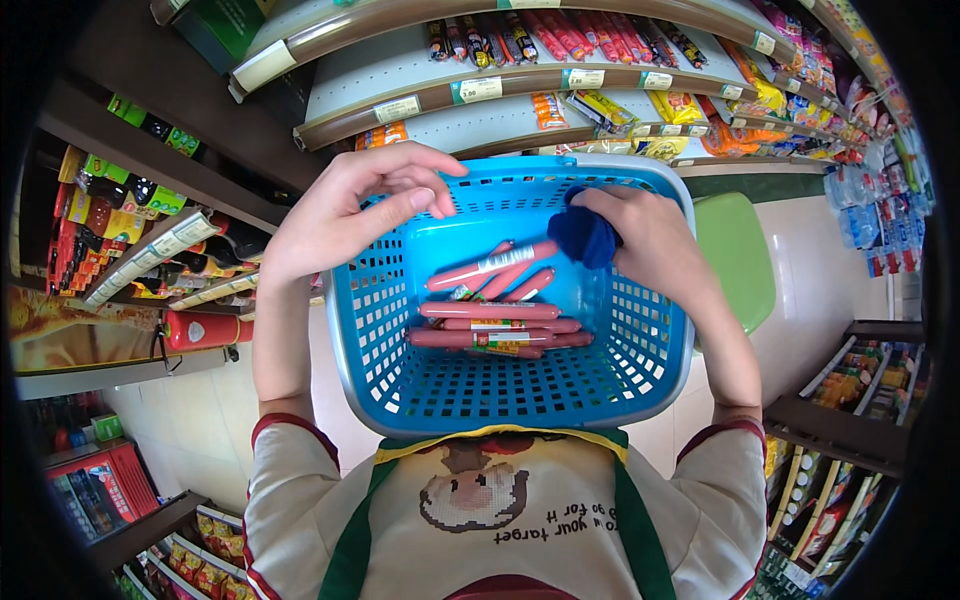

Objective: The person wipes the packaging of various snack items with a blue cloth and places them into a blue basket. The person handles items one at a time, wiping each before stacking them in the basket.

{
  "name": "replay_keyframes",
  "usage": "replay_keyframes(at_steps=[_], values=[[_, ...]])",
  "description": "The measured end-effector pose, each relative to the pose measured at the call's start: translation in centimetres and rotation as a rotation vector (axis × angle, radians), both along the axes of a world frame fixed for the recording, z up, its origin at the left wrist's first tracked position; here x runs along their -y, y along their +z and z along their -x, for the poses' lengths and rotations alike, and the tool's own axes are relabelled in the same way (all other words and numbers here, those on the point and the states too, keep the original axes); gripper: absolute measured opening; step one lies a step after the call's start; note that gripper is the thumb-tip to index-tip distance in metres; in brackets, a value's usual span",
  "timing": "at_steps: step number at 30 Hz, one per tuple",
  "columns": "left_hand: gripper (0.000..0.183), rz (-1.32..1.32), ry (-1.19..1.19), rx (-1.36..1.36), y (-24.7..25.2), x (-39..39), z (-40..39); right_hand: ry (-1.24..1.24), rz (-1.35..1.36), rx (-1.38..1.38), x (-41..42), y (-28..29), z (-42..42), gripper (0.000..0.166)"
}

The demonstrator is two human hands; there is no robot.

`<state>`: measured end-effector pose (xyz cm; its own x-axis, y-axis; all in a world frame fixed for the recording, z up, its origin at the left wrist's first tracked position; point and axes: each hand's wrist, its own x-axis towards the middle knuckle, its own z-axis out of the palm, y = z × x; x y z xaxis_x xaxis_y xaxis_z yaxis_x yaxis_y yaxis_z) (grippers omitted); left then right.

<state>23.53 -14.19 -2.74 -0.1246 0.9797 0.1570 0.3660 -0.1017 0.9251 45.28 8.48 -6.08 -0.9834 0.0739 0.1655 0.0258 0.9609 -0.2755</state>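
Note:
A blue plastic shopping basket [487, 420] with a grey rim is right before me, its walls full of square holes. Several pink wrapped sausages [487, 310] lie on its floor, some in a row near me and others crossed behind them. My right hand [645, 232] grips a dark blue cloth [583, 236] over the basket's far right corner. Over the far left corner is my left hand [375, 199], holding nothing, with the fingers loosely curled and the thumb apart. Whether it touches the rim is hard to tell.
Shelves [502, 88] with price tags hold packaged sausages [585, 34] and snack packets [675, 109] beyond the basket. A green stool [735, 262] stands at the right. Bottles [135, 187] fill the left shelving, with a red fire extinguisher [202, 330] below.

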Motion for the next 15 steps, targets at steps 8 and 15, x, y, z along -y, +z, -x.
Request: replay_keyframes(at_steps=[8,15], values=[[0.044,0.602,-0.328,-0.708,-5.3,-2.2,-0.8,-0.008,-0.336,0.523,-1.9,-5.3,0.5,0.038],[0.036,0.903,-0.344,-1.031,-15.7,-6.5,-2.5,0.174,-0.472,0.737,0.0,-6.2,1.5,0.036]])
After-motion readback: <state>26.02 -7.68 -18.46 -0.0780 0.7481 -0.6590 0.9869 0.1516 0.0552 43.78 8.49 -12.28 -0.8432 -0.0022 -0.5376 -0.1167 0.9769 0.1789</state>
